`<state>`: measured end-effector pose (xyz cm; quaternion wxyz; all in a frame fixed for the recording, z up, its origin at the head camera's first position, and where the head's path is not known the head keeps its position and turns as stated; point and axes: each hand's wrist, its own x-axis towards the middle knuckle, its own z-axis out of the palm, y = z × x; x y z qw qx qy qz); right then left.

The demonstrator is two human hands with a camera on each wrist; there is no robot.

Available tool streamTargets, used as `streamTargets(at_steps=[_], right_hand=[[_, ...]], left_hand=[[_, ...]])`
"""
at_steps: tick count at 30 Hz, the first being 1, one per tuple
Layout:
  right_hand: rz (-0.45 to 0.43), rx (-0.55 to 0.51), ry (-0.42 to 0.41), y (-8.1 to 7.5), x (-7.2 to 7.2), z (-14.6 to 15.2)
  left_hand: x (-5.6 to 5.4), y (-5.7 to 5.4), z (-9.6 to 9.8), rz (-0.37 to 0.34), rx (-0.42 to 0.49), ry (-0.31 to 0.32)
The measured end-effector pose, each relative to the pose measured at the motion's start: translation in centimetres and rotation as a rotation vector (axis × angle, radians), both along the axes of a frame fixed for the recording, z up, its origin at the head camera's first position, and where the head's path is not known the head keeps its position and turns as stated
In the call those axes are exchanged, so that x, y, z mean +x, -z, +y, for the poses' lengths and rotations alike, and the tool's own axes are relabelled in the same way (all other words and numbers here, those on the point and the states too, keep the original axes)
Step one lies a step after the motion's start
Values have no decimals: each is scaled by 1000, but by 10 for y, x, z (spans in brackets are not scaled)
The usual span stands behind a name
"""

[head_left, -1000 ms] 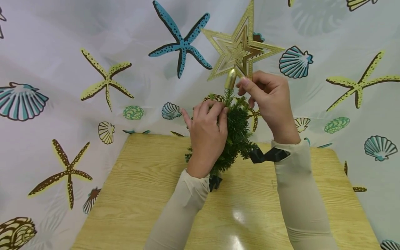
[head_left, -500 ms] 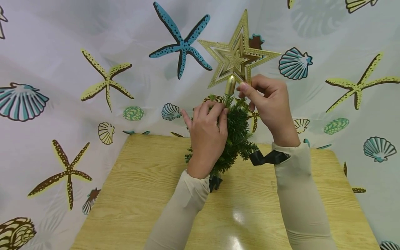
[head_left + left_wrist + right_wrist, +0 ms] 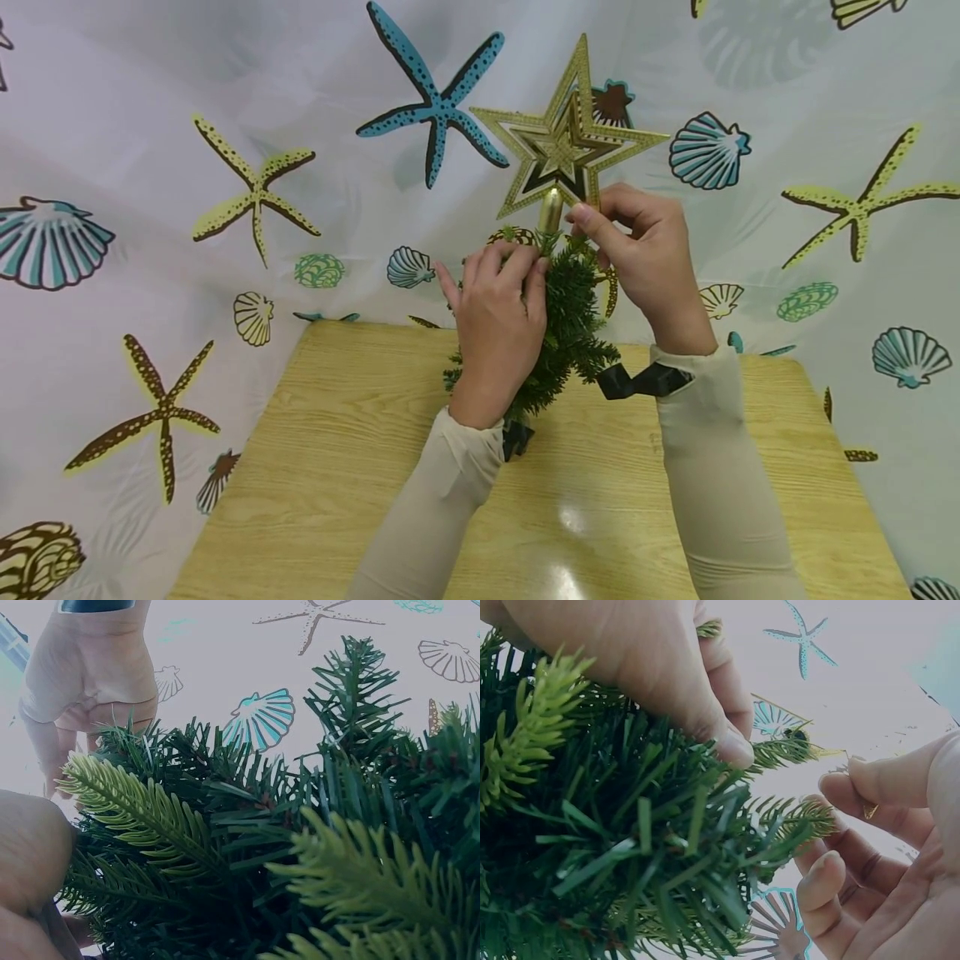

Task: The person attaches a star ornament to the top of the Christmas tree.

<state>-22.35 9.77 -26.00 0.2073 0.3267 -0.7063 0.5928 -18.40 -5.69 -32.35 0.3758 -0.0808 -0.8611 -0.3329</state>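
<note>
A gold star tree topper [image 3: 558, 154] stands above a small green Christmas tree [image 3: 570, 300] in the head view. My right hand [image 3: 648, 258] pinches the star's lower right point between thumb and forefinger; the right wrist view shows this pinch, with the other fingers curled. The topper's gold tube [image 3: 551, 212] has its lower end at the tree's top sprig; how far the sprig goes in cannot be told. My left hand [image 3: 498, 325] holds the upper branches from the left, its thumb [image 3: 735, 746] pressing beside the top sprig in the right wrist view.
The tree is over a wooden table [image 3: 337, 467], its base hidden behind my left arm. A white curtain [image 3: 315, 75] printed with starfish and shells hangs behind and at both sides. Black straps [image 3: 648, 381] circle both wrists.
My right hand has moved slightly down with the star. The star has come lower and a little left, and less of the top sprig shows below its tube. The left hand stays still.
</note>
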Motion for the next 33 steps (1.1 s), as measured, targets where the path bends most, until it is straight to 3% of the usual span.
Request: streamTargets(at_steps=[13,22,33], right_hand=[[6,24,9,1,0,1],[-42,100,67,-4,1,3],[-69,144,70,-9,2,4]], left_hand=[[1,0,1,-17,2,0],[1,0,1,-16,-5,-3],[1,0,1,-12,-17,-3]])
